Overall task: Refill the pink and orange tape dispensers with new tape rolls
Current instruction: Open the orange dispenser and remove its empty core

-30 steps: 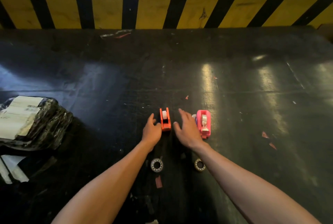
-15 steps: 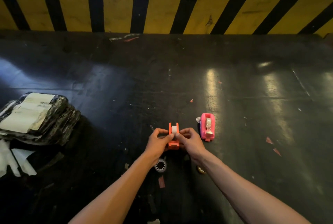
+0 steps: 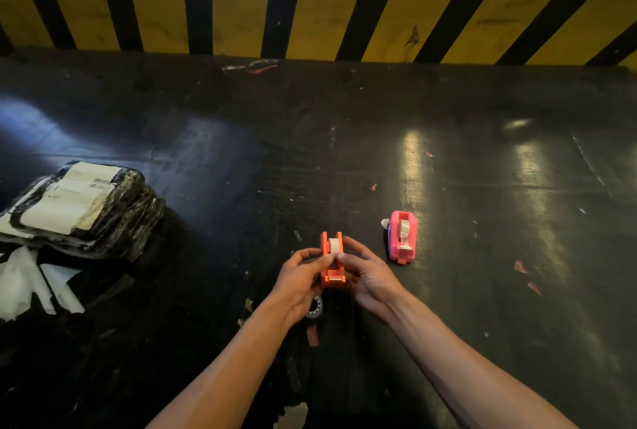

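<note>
The orange tape dispenser [image 3: 331, 262] is held just above the dark floor, a white tape roll seated in it. My left hand [image 3: 300, 277] grips its left side and my right hand [image 3: 370, 277] its right side, thumbs and forefingers meeting at the tape. The pink tape dispenser [image 3: 402, 237] lies on the floor to the right, a roll of clear tape inside it, apart from both hands. An empty tape core [image 3: 314, 307] lies on the floor, partly hidden under my left hand.
A stack of black-wrapped parcels with white labels [image 3: 79, 208] sits at the left, white scraps [image 3: 31, 284] in front of it. A yellow-and-black striped kerb [image 3: 317, 18] bounds the far side. Small red scraps [image 3: 527, 277] dot the floor.
Both hands closed on the orange dispenser, lifted it off the floor and drew it nearer to me. The second empty core by my right wrist is hidden now.
</note>
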{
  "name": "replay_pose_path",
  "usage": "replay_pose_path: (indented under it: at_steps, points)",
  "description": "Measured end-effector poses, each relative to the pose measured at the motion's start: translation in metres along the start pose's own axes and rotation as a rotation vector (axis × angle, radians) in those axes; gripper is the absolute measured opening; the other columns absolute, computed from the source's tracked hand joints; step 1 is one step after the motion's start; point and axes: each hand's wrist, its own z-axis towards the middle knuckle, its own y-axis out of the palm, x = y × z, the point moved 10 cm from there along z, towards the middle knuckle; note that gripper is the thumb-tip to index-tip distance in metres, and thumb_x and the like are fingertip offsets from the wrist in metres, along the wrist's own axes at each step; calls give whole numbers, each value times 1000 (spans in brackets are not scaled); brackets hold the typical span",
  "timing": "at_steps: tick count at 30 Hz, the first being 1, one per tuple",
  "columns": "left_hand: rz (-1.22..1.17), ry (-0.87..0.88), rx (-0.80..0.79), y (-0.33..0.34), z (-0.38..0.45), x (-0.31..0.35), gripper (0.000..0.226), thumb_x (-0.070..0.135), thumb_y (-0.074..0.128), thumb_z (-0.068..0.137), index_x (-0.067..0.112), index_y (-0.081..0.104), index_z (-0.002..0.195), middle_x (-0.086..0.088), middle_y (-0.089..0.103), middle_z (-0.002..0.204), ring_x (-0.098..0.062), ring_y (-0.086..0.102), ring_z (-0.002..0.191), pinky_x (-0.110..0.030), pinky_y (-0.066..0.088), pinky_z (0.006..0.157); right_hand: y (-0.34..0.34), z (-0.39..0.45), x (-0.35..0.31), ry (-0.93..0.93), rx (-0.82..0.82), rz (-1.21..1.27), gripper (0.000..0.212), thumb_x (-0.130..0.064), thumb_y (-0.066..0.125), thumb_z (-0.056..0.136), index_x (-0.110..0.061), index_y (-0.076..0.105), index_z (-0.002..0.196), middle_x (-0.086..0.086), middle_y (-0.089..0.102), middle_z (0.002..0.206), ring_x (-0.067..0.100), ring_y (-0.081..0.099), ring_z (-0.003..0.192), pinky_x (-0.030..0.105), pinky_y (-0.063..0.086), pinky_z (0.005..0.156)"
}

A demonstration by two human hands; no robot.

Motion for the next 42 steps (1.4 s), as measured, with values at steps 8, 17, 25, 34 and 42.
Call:
replay_pose_path:
  at_steps: [8, 17, 25, 34, 42]
  points:
    - [690, 290, 361, -77, -2, 45, 27, 8, 76, 86, 18, 61, 105, 0, 62, 106, -14, 64, 91, -27, 55, 66, -41, -12, -22, -70, 116, 29, 48, 3, 62, 90, -13, 57, 135, 11, 73, 109, 24, 69, 97, 38, 54, 73]
    - [1266, 302, 426, -98, -5, 26, 36, 19, 79, 85, 28, 48, 100, -7, 51, 128, -25, 56, 117, -36, 52, 96, -38, -15, -4, 20, 86, -65, 46, 0, 64, 90, -15, 59, 133, 11, 74, 109, 19, 75, 79, 32, 56, 59]
    - [1354, 367, 383, -65, -19, 49, 43, 48, 69, 89, 27, 54, 124, -6, 47, 138, -26, 51, 123, -41, 46, 103, -18, -21, 2, 28, -40, -166, 52, -3, 74, 77, -17, 63, 126, 17, 75, 111, 25, 72, 91, 36, 58, 72]
    - [702, 167, -23, -8, -25, 34, 30, 19, 72, 92, 13, 64, 120, -11, 73, 111, -19, 73, 94, -32, 60, 77, -3, -20, 9, 12, -153, -332, 47, -1, 72, 84, -17, 63, 128, 27, 65, 124, 37, 69, 109, 44, 57, 86]
    - [1564, 329, -104, -37, -32, 7, 30, 27, 76, 85, 29, 60, 110, 6, 56, 119, -9, 59, 105, -31, 55, 93, -32, -11, 2, 9, 0, -239, 46, 1, 69, 86, -14, 58, 127, 13, 78, 102, 27, 70, 89, 55, 46, 104]
